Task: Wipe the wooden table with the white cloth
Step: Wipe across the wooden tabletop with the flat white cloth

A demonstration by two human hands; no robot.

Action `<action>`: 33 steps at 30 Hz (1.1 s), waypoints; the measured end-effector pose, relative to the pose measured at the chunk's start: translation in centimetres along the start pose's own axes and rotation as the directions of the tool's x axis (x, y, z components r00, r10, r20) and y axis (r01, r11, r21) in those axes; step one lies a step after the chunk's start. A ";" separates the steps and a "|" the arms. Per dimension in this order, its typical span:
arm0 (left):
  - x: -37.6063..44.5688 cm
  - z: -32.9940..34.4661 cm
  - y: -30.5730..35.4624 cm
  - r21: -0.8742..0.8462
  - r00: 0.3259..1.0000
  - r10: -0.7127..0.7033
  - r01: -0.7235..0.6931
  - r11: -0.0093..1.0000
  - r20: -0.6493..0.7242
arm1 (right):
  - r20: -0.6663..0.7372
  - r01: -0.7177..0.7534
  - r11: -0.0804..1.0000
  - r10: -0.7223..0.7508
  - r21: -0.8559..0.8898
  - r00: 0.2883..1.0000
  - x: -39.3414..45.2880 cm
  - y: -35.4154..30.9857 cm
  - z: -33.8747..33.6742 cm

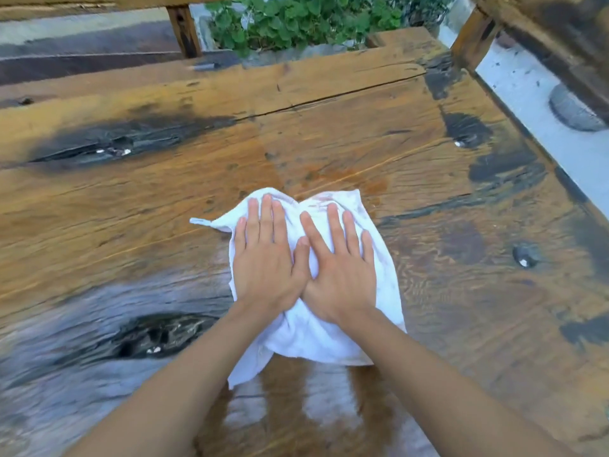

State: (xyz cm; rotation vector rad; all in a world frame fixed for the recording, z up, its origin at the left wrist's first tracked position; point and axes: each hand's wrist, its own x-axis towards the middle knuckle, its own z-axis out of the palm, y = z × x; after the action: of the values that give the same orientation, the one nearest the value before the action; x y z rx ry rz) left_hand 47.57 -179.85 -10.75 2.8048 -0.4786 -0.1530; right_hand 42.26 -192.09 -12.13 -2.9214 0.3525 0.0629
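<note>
Outdoors, a rough wooden counter (346,127) fills the view, its planks golden brown with dark charred-looking patches, knots and a long crack running across near the far edge. Toward the near edge the wood looks grey and wet, with darker damp streaks just below the cloth. A white cloth (306,331) lies crumpled on the middle of the counter, slightly nearer the near edge than the far one, one thin corner sticking out toward the left edge and another flap trailing toward the near edge. Faint pinkish stains show on its far part.

Both hands lie flat on top of the cloth, side by side, fingers straight and spread, pressing it down rather than gripping it. The left hand (263,258) covers the cloth's left part; the right hand (342,272) covers the right part, and the left thumb overlaps the right hand's index side. Bare forearms reach in from the near edge.

Beyond the far edge stand green leafy plants (296,18) and wooden posts (184,31); past the right edge runs a pale ledge (527,103) with a grey stone (573,110) on it
</note>
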 end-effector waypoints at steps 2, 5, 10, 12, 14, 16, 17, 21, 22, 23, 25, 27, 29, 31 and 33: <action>2.7 -0.1 -0.4 0.022 1.000 -0.002 0.002 1.000 -0.007 | -0.004 0.003 1.000 -0.003 -0.007 1.000 3.0 0.0 -0.5; 6.6 -0.4 -0.6 0.041 1.000 -0.018 0.019 0.999 -0.023 | -0.008 0.009 1.000 -0.009 -0.008 1.000 7.2 0.4 -1.1; 13.8 -0.2 -0.3 0.037 0.995 -0.077 0.079 0.996 -0.056 | -0.001 0.035 0.999 -0.035 0.003 0.999 15.1 1.3 -1.8; 16.4 -0.1 -0.3 0.038 0.992 -0.100 0.103 0.994 -0.071 | 0.001 0.046 0.999 -0.046 0.001 0.999 18.0 1.5 -2.0; 18.7 -0.3 -0.3 0.052 0.991 -0.108 0.112 0.992 -0.074 | -0.007 0.053 0.999 -0.053 0.004 0.999 20.3 1.7 -2.2; 20.9 -0.5 -0.3 0.065 0.990 -0.117 0.122 0.990 -0.076 | -0.007 0.060 0.998 -0.060 -0.002 0.998 22.5 1.8 -2.4; 21.8 -0.6 -0.3 0.070 0.990 -0.119 0.125 0.990 -0.079 | -0.004 0.066 0.998 -0.066 -0.001 0.998 23.4 1.9 -2.6; 24.9 -1.1 -0.2 0.113 0.989 -0.133 0.140 0.984 -0.066 | 0.006 0.083 0.997 -0.083 0.006 0.997 26.3 2.0 -2.9; 25.2 -1.3 -0.5 0.123 0.989 -0.131 0.138 0.983 -0.064 | 0.007 0.083 0.996 -0.083 0.006 0.996 26.6 1.7 -2.9; 25.9 -1.4 -0.2 0.124 0.989 -0.134 0.141 0.982 -0.063 | 0.010 0.095 0.995 -0.095 0.009 0.995 27.4 1.9 -3.2; 26.7 -1.9 -0.2 0.124 0.990 -0.127 0.133 0.983 -0.057 | 0.012 0.092 0.996 -0.092 0.012 0.996 28.2 1.8 -3.5; 28.0 -2.0 0.1 0.128 0.991 -0.124 0.130 0.983 -0.057 | 0.009 0.102 0.995 -0.102 0.020 0.995 29.7 2.2 -3.8; 29.0 -2.3 0.3 0.126 0.992 -0.120 0.125 0.984 -0.049 | 0.016 0.099 0.995 -0.099 0.011 0.995 30.7 2.4 -4.3; 30.6 -2.5 -0.1 0.139 0.989 -0.138 0.143 0.980 -0.047 | 0.029 0.121 0.992 -0.122 0.024 0.992 32.4 2.2 -4.3; 31.9 -2.6 -0.4 0.144 0.987 -0.151 0.157 0.977 -0.052 | 0.030 0.133 0.991 -0.133 0.021 0.991 33.8 2.1 -4.4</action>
State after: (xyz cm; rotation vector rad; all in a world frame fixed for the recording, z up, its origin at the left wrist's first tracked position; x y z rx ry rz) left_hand 78.03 -189.67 -10.17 2.9839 -0.2733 -0.0963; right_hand 74.68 -202.76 -10.39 -2.9131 0.1518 0.0854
